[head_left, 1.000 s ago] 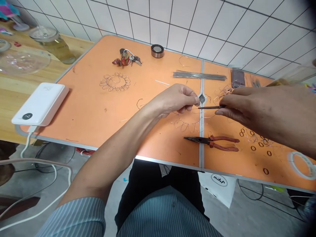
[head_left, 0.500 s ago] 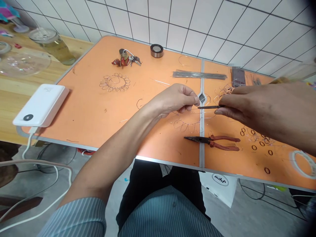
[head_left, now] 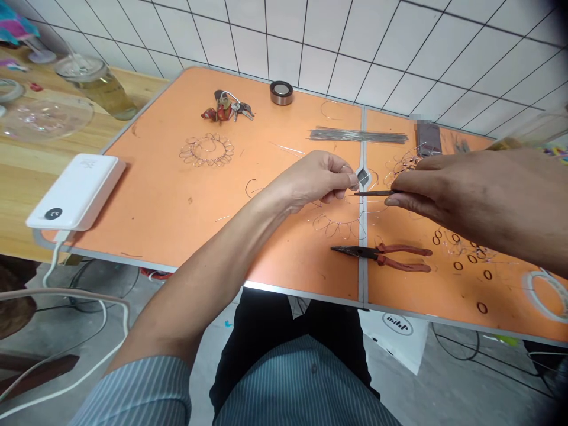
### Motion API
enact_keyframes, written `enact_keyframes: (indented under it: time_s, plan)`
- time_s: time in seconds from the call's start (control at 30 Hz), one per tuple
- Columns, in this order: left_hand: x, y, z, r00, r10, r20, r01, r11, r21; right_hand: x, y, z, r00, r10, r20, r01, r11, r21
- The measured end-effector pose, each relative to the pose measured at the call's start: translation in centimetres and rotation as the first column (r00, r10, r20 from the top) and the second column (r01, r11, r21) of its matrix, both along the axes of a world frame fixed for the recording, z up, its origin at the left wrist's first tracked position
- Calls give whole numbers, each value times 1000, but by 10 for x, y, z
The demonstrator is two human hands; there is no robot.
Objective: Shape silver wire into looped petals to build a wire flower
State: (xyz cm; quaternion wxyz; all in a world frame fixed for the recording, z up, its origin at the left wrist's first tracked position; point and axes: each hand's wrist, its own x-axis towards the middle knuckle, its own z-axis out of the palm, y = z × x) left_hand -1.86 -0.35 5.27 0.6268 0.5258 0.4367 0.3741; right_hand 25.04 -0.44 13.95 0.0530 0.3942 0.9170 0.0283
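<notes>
My left hand [head_left: 331, 176] is closed in a pinch on a thin wire, near the seam of the orange table. The wire seems to belong to a looped wire ring [head_left: 339, 226] hanging or lying just below the fingers; its full outline is hard to make out. From the right, my right hand [head_left: 444, 186] grips dark, fine-pointed tweezers [head_left: 373, 193], whose tip is close to the left fingertips. Whether the tip touches the wire cannot be told. Below both hands lie red-handled needle-nose pliers [head_left: 402, 258], jaws pointing left.
A finished-looking wire loop ring [head_left: 206, 149], keys [head_left: 231, 108], a tape roll [head_left: 281, 93] and a bundle of straight wires [head_left: 358, 136] lie on the table [head_left: 155, 201]. Small dark rings [head_left: 458, 266] are scattered at right. A white power bank [head_left: 77, 189] sits at the left edge.
</notes>
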Motion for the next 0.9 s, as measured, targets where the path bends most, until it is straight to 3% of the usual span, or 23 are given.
enact_keyframes:
  time_s: [0.5, 0.9]
  plan:
    - [4, -3, 3, 997, 34, -64, -31, 998, 48, -9, -1, 1, 994, -5, 112, 4, 1000, 12]
    - [3, -2, 1, 997, 48, -64, -38, 987, 158, -12, -3, 3, 987, -78, 138, 75, 997, 26]
